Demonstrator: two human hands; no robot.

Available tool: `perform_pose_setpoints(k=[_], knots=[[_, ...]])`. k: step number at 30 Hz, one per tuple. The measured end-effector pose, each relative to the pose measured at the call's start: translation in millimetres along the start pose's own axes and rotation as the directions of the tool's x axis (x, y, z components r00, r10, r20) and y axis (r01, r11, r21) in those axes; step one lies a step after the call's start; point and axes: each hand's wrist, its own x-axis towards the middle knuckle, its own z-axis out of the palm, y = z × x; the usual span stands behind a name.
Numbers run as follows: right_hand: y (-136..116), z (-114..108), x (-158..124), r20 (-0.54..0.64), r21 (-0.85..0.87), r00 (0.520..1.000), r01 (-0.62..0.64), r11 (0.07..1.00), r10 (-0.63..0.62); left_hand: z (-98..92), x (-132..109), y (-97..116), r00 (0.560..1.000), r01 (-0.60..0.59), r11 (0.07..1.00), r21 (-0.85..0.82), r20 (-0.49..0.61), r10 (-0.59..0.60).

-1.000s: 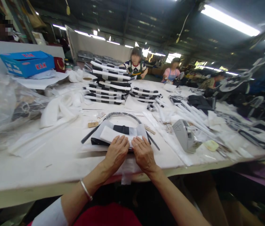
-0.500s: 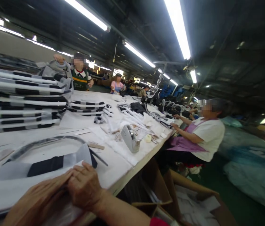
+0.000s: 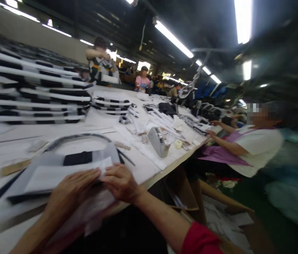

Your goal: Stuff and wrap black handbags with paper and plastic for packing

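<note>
On the near left of the table lies a grey fabric panel with a black strip across it and a dark curved band along its far side. A white sheet covers its near part. My left hand is closed over the near edge of this sheet, fingers long and on top, thumb hidden. Right beside it, my right hand has curled fingers pinching the sheet's right corner. The fingertips of both hands almost meet. Translucent white material hangs below them over the table edge.
Striped black-and-white bundles are stacked at the left. A grey tape dispenser and a yellowish tape roll stand ahead. Cardboard boxes sit below the table edge. A co-worker in a purple apron works at the right.
My view has turned left and downward, so things sit further right and higher. Both hands stay at the sheet's edge. The person across the table has raised both arms, lifting a piece.
</note>
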Motion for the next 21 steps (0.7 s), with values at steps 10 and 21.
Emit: perform_pose_setpoints(k=[10,21], knots=[[-19.3,-1.4,-70.4,0.251,0.034,0.955,0.157,0.987,-0.16,-18.0,8.0,29.9,0.994,-0.012,0.974,0.228,0.107,-0.013],[-31.2,29.0,-55.4,0.079,0.172,0.997,-0.016,0.985,0.002,-16.0,5.0,28.4,0.993,0.021,0.982,0.187,0.111,-0.042]])
